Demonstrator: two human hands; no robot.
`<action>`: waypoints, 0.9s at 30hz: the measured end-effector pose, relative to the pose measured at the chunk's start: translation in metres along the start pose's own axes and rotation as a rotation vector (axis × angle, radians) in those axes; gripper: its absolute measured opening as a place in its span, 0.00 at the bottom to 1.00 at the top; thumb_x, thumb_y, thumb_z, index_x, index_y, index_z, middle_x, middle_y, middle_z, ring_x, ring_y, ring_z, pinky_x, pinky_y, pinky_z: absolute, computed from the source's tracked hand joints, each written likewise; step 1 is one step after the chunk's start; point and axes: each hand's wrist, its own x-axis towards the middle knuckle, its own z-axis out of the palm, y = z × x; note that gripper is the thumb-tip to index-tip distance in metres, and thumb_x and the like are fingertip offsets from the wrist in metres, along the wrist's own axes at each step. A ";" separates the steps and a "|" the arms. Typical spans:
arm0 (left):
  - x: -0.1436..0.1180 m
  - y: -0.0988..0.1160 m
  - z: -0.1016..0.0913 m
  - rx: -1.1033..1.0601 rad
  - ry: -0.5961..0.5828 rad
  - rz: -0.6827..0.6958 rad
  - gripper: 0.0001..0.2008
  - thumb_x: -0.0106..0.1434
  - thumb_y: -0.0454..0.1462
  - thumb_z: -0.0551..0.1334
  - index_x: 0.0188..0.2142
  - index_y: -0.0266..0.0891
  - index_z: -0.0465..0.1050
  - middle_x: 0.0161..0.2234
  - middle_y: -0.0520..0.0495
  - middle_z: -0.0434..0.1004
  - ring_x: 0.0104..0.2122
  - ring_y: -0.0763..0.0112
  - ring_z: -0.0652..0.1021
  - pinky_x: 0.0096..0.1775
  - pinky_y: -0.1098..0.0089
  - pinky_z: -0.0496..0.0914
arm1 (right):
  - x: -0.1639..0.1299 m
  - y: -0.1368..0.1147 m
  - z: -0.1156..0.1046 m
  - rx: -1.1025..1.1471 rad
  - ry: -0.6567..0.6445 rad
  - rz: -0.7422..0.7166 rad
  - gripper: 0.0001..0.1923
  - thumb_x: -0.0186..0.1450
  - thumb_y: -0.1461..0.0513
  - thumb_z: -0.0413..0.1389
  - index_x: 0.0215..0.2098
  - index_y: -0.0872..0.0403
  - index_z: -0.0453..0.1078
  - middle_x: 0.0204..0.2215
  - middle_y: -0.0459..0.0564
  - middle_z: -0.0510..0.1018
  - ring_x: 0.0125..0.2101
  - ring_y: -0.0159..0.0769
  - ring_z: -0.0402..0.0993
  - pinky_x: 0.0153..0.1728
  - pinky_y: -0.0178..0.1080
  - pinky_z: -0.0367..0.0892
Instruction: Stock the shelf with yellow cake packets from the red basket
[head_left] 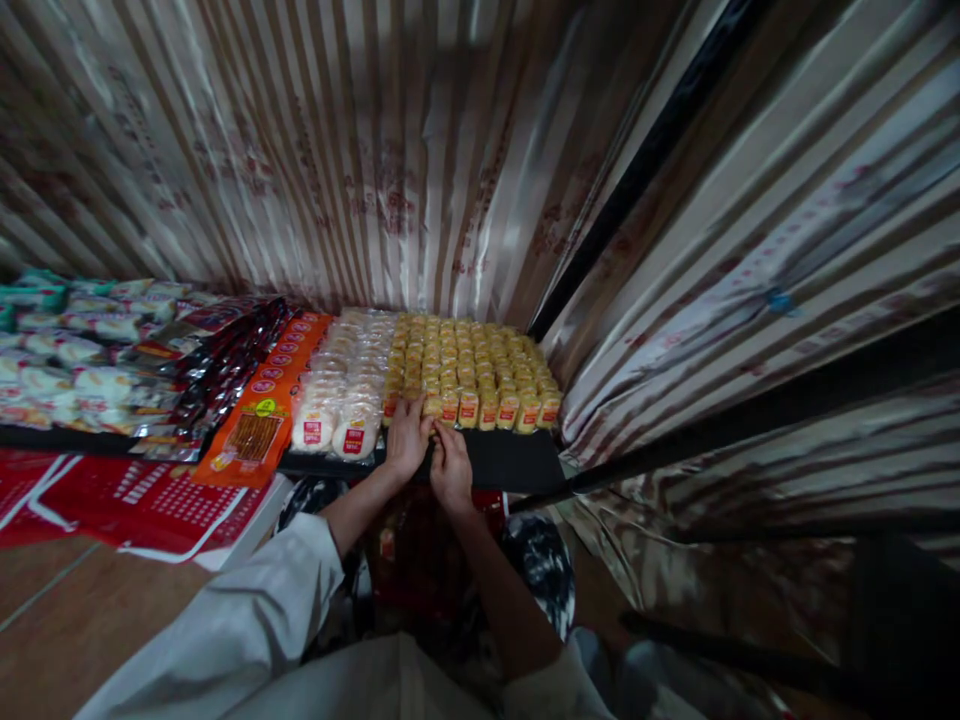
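My left hand (pixel 406 437) rests on the front row of small yellow snack packs (pixel 469 370), which lie in several tight rows on a black shelf (pixel 510 460). My right hand (pixel 451 466) sits just below and to the right of it, at the shelf's front edge, fingers curled near the same packs. Whether either hand grips a pack is hidden by the fingers. White round packs (pixel 341 395) with red labels lie directly left of my left hand.
Orange snack packets (pixel 262 420) and dark red packets (pixel 217 350) fill the shelf further left, then green and white bags (pixel 67 350). A striped plastic curtain (pixel 375 150) hangs behind and to the right. A red printed banner (pixel 135 505) lies below the shelf.
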 end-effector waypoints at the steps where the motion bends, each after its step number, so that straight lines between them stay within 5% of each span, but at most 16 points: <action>1: 0.000 -0.001 0.000 -0.013 0.005 0.011 0.21 0.64 0.34 0.54 0.57 0.37 0.60 0.47 0.40 0.67 0.47 0.63 0.71 0.49 0.65 0.66 | 0.000 0.001 0.001 -0.006 0.003 -0.003 0.24 0.63 0.67 0.42 0.56 0.55 0.65 0.47 0.57 0.70 0.47 0.38 0.68 0.50 0.41 0.66; 11: -0.028 -0.023 0.011 0.066 0.096 0.186 0.18 0.66 0.33 0.48 0.52 0.36 0.67 0.50 0.40 0.69 0.52 0.64 0.68 0.56 0.65 0.61 | -0.003 0.013 0.010 -0.119 -0.002 -0.020 0.27 0.61 0.69 0.41 0.57 0.54 0.65 0.46 0.57 0.69 0.47 0.39 0.67 0.50 0.42 0.66; 27: -0.026 -0.048 0.033 0.264 0.081 0.400 0.22 0.64 0.29 0.52 0.58 0.30 0.59 0.56 0.35 0.64 0.57 0.61 0.65 0.57 0.62 0.65 | -0.001 0.007 0.017 -0.293 -0.016 0.022 0.27 0.64 0.68 0.42 0.61 0.50 0.59 0.47 0.54 0.71 0.47 0.38 0.67 0.47 0.38 0.67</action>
